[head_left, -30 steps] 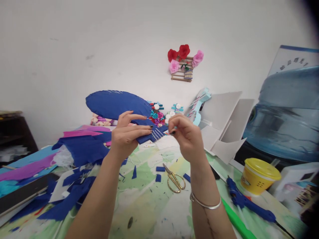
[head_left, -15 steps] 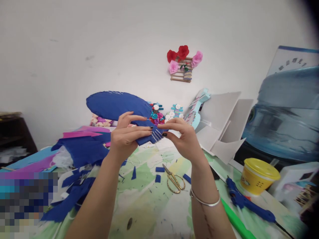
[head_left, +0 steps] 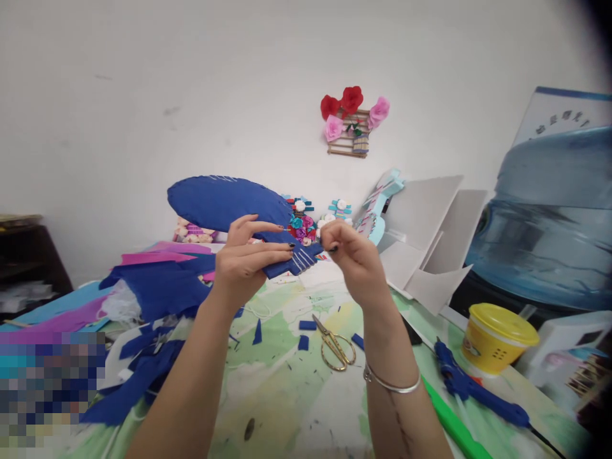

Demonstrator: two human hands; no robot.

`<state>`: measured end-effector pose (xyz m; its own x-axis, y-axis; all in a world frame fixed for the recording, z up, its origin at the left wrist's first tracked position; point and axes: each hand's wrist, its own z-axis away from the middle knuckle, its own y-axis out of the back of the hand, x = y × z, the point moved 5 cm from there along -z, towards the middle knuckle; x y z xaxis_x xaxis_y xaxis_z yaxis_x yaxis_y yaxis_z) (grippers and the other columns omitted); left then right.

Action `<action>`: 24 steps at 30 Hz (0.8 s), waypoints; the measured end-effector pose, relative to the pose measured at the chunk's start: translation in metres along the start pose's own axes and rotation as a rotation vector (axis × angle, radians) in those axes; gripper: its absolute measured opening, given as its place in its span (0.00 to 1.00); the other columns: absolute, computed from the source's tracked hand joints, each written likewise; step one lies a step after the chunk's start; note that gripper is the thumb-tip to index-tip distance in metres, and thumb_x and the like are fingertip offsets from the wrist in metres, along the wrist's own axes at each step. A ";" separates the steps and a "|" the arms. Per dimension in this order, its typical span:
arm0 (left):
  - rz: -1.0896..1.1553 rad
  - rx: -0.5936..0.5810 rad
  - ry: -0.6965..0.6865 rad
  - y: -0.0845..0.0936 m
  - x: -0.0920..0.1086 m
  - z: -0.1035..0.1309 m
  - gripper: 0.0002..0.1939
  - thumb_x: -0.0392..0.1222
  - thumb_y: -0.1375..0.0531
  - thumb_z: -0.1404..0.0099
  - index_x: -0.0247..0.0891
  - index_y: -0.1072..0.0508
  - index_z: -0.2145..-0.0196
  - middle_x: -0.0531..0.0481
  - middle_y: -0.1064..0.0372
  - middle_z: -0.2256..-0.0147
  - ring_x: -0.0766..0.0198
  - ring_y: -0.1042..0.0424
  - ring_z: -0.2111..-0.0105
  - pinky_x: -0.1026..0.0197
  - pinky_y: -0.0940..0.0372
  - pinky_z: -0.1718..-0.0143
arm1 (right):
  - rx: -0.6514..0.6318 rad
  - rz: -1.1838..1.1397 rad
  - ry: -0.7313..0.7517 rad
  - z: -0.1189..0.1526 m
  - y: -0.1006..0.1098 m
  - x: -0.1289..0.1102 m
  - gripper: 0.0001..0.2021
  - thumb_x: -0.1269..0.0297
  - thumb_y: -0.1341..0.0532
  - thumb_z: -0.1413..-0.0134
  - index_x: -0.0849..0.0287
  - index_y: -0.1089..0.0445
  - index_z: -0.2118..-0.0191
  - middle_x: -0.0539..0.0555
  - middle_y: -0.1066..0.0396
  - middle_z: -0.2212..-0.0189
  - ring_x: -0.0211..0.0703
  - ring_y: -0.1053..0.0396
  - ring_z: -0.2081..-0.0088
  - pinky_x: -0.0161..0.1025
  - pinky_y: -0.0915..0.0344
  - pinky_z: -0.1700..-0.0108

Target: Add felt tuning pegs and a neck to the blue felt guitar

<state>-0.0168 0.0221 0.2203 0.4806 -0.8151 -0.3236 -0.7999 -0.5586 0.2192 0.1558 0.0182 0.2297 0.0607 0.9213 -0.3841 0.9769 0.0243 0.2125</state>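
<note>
A flat blue cutout (head_left: 224,201), with a long oval body and a narrower end marked by white stripes (head_left: 302,259), hangs above the table. My left hand (head_left: 246,252) grips it near the narrow end, fingers laid across the front. At the tip of that end is my right hand (head_left: 351,258), its fingers curled into a pinch; whatever they hold is too small or hidden to make out. Below both hands, gold-handled scissors (head_left: 336,344) lie on the table among small blue scraps (head_left: 303,343).
Blue and pink sheets (head_left: 167,287) are heaped at left. On the right are a blue glue gun (head_left: 478,392), a yellow tub (head_left: 500,338), a green strip (head_left: 454,424), white boards (head_left: 425,223) and a large water bottle (head_left: 549,217). Paper flowers (head_left: 351,101) hang on the wall.
My right hand has moved slightly up and right off the striped part, and its fingers have curled in. The left hand and the blue cutout have hardly moved.
</note>
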 end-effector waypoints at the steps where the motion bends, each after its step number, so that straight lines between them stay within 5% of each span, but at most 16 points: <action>1: 0.001 -0.002 0.003 0.000 -0.001 0.000 0.04 0.38 0.36 0.42 0.46 0.22 0.68 0.54 0.22 0.68 0.55 0.27 0.57 0.43 0.42 0.47 | 0.055 -0.113 0.025 0.001 0.005 -0.003 0.08 0.71 0.48 0.43 0.55 0.41 0.73 0.50 0.41 0.71 0.40 0.40 0.65 0.42 0.41 0.60; 4: 0.014 -0.003 0.045 -0.003 -0.006 0.003 0.06 0.35 0.36 0.43 0.46 0.22 0.69 0.52 0.22 0.68 0.55 0.26 0.58 0.43 0.41 0.48 | 0.239 -0.351 0.046 0.004 0.020 -0.007 0.10 0.62 0.46 0.42 0.53 0.44 0.74 0.48 0.46 0.74 0.40 0.40 0.68 0.43 0.39 0.61; 8: 0.081 0.026 0.232 -0.009 -0.016 0.010 0.09 0.32 0.36 0.45 0.46 0.21 0.69 0.52 0.22 0.69 0.56 0.25 0.61 0.45 0.39 0.49 | 0.425 -0.309 -0.017 0.007 0.034 0.006 0.14 0.56 0.46 0.41 0.54 0.41 0.76 0.47 0.46 0.78 0.38 0.40 0.72 0.41 0.37 0.63; 12: 0.268 0.119 0.604 -0.016 -0.030 0.022 0.08 0.35 0.35 0.46 0.43 0.20 0.67 0.50 0.22 0.67 0.58 0.24 0.65 0.51 0.31 0.56 | 0.289 -0.101 -0.209 0.005 0.019 0.035 0.05 0.60 0.37 0.49 0.54 0.30 0.67 0.51 0.31 0.66 0.40 0.33 0.61 0.42 0.36 0.56; 16: 0.540 0.279 0.984 -0.021 -0.043 0.035 0.10 0.35 0.31 0.54 0.37 0.20 0.70 0.48 0.22 0.70 0.57 0.24 0.70 0.54 0.28 0.64 | 0.132 -0.128 -0.300 0.003 -0.004 0.056 0.15 0.62 0.35 0.53 0.52 0.31 0.56 0.53 0.31 0.54 0.44 0.32 0.54 0.44 0.33 0.53; 20: 0.799 0.434 1.160 -0.026 -0.053 0.044 0.14 0.32 0.28 0.62 0.35 0.22 0.73 0.49 0.23 0.73 0.60 0.24 0.71 0.58 0.28 0.65 | 0.167 -0.196 -0.318 0.005 -0.017 0.068 0.16 0.62 0.35 0.54 0.52 0.32 0.56 0.53 0.28 0.57 0.44 0.29 0.57 0.45 0.31 0.54; 24: 0.893 0.418 1.248 -0.037 -0.061 0.057 0.17 0.33 0.28 0.63 0.35 0.23 0.71 0.49 0.23 0.72 0.60 0.24 0.70 0.61 0.29 0.67 | 0.227 -0.273 -0.401 0.009 -0.027 0.081 0.15 0.58 0.35 0.53 0.54 0.34 0.58 0.52 0.26 0.66 0.42 0.26 0.64 0.44 0.28 0.58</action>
<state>-0.0375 0.1012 0.1800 -0.3652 -0.5693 0.7366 -0.9111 0.0560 -0.4085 0.1360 0.0886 0.1842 -0.1715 0.6714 -0.7210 0.9852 0.1167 -0.1257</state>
